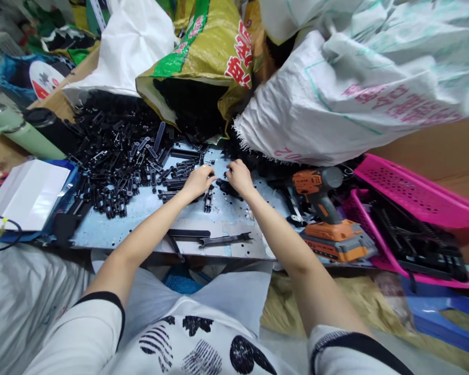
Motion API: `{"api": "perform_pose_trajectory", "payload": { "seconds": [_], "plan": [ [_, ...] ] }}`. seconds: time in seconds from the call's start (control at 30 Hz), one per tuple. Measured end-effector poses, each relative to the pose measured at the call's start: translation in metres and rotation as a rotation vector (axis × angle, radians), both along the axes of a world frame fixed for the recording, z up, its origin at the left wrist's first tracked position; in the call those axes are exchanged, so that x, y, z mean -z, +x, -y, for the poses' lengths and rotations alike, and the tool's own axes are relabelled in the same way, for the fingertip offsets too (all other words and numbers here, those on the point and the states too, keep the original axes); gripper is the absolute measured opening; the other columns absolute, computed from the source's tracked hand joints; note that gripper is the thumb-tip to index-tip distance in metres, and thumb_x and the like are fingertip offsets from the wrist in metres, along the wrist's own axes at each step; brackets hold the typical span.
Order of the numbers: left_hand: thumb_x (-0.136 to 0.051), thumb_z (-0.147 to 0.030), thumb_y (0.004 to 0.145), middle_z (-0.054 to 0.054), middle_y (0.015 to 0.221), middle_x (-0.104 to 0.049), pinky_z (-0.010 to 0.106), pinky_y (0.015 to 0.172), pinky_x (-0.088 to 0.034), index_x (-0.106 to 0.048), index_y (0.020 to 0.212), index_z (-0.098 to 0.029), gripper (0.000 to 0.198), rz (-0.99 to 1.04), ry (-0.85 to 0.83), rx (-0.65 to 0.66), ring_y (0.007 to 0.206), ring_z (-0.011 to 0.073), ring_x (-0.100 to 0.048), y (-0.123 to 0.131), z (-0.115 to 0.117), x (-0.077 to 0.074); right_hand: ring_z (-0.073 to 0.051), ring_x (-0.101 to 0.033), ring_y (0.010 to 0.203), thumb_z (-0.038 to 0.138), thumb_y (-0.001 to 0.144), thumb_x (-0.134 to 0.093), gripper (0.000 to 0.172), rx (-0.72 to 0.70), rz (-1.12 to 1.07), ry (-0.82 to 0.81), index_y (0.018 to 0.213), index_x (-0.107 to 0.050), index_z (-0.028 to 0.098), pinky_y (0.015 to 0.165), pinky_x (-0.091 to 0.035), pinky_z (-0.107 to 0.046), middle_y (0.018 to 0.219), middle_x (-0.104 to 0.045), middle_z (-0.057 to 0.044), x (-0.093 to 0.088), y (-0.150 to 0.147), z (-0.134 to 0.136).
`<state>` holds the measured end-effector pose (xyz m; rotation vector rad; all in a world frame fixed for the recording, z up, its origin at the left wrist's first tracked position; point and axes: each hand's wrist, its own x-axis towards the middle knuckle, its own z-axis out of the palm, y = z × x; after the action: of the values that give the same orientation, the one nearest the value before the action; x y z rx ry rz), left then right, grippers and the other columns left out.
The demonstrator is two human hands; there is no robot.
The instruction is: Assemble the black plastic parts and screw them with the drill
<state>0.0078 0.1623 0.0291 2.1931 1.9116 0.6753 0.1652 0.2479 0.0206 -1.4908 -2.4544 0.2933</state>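
Observation:
My left hand (198, 180) and my right hand (239, 176) meet over the pale blue metal worktop (234, 216), fingers curled around a small black plastic part (221, 183) held between them. A big heap of black plastic parts (117, 151) lies just left of my left hand. Two long black pieces (209, 238) lie near the front edge, below my hands.
An orange and grey cordless drill (324, 213) stands right of my right hand. A pink plastic basket (410, 229) with black parts sits at the right. Woven sacks (347, 78) and a yellow-green bag (211, 47) crowd the back. A green bottle (19, 133) and a white box (27, 192) are at the left.

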Motion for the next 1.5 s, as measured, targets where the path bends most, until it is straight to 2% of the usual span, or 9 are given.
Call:
{"api": "perform_pose_trajectory", "payload": {
  "seconds": [0.2,0.37,0.67,0.83,0.97,1.13,1.27,1.37,1.5],
  "plan": [
    [-0.057,-0.034,0.087,0.004,0.091,-0.069,0.027,0.074,-0.052,-0.066,0.092,-0.018,0.020,0.474,0.198,-0.272,0.078,0.0145,-0.063,-0.036,0.149,0.014,-0.017,-0.064,0.087,0.029,0.086,-0.052,0.023,-0.419,-0.335,-0.482,0.100,-0.067,0.019,0.079,-0.049,-0.028,0.098,-0.070,-0.004,-0.013,0.048,0.111],
    [-0.054,-0.035,0.088,0.003,0.082,-0.068,0.029,0.071,-0.051,-0.066,0.088,-0.020,0.019,0.392,0.179,-0.371,0.072,0.0144,-0.062,-0.043,0.209,0.033,-0.016,-0.065,0.085,0.020,0.086,-0.051,0.020,-0.457,-0.226,-0.454,0.097,-0.068,0.019,0.080,-0.047,-0.026,0.094,-0.071,-0.004,-0.017,0.047,0.156],
    [-0.044,-0.026,0.093,0.008,0.085,-0.062,0.032,0.074,-0.049,-0.061,0.090,-0.017,0.019,-0.068,0.019,-0.161,0.080,0.0197,-0.060,-0.035,0.213,0.017,-0.018,-0.064,0.081,0.004,0.086,-0.041,0.024,-0.620,0.191,-0.221,0.093,-0.061,0.015,0.071,-0.044,-0.025,0.086,-0.068,-0.008,-0.022,0.029,0.177],
    [-0.042,-0.026,0.094,0.010,0.088,-0.064,0.034,0.077,-0.048,-0.062,0.092,-0.016,0.023,-0.148,-0.013,-0.132,0.084,0.0213,-0.060,-0.027,0.212,0.029,-0.021,-0.063,0.098,0.021,0.093,-0.042,0.026,-0.583,0.080,-0.140,0.113,-0.058,0.017,0.082,-0.048,-0.030,0.109,-0.066,-0.010,-0.014,0.035,0.180],
    [-0.048,-0.038,0.091,0.014,0.115,-0.063,0.043,0.089,-0.043,-0.061,0.108,-0.016,0.031,-0.186,0.144,-0.173,0.107,0.0282,-0.055,-0.027,0.219,0.043,-0.022,-0.059,0.110,0.033,0.095,-0.041,0.035,-0.660,-0.058,-0.031,0.124,-0.054,0.019,0.092,-0.049,-0.035,0.125,-0.059,-0.011,0.000,0.052,0.176],
    [-0.047,-0.039,0.092,0.016,0.130,-0.055,0.047,0.104,-0.031,-0.054,0.124,-0.013,0.043,-0.294,0.207,0.164,0.125,0.0288,-0.045,-0.015,0.216,0.048,-0.022,-0.058,0.108,0.041,0.094,-0.043,0.044,-0.827,-0.007,0.033,0.134,-0.046,0.022,0.088,-0.049,-0.036,0.123,-0.058,-0.011,0.029,0.075,0.165],
    [-0.047,-0.047,0.090,0.020,0.122,-0.058,0.040,0.089,-0.043,-0.053,0.124,-0.005,0.055,-0.385,0.030,0.244,0.109,0.0295,-0.056,0.000,0.188,0.045,-0.024,-0.061,0.088,0.061,0.086,-0.046,0.058,-0.697,0.125,0.155,0.117,-0.059,0.013,0.073,-0.046,-0.034,0.100,-0.065,-0.014,0.047,0.084,0.153],
    [-0.038,-0.054,0.091,0.017,0.087,-0.067,0.033,0.067,-0.046,-0.066,0.093,-0.006,0.056,-0.356,-0.110,0.118,0.082,0.0259,-0.063,0.004,0.170,0.034,-0.018,-0.055,0.062,0.068,0.084,-0.041,0.060,-0.612,0.112,0.222,0.075,-0.062,0.013,0.057,-0.037,-0.028,0.066,-0.059,-0.009,0.037,0.086,0.147],
    [-0.019,-0.055,0.095,0.008,0.058,-0.058,0.026,0.052,-0.038,-0.059,0.063,-0.014,0.065,-0.058,0.070,0.235,0.056,0.0160,-0.055,0.009,0.186,0.000,-0.013,-0.045,0.050,0.064,0.090,-0.028,0.060,-0.868,-0.209,0.112,0.061,-0.051,0.017,0.051,-0.027,-0.027,0.054,-0.049,-0.003,-0.014,0.088,0.161]
  ]
}}
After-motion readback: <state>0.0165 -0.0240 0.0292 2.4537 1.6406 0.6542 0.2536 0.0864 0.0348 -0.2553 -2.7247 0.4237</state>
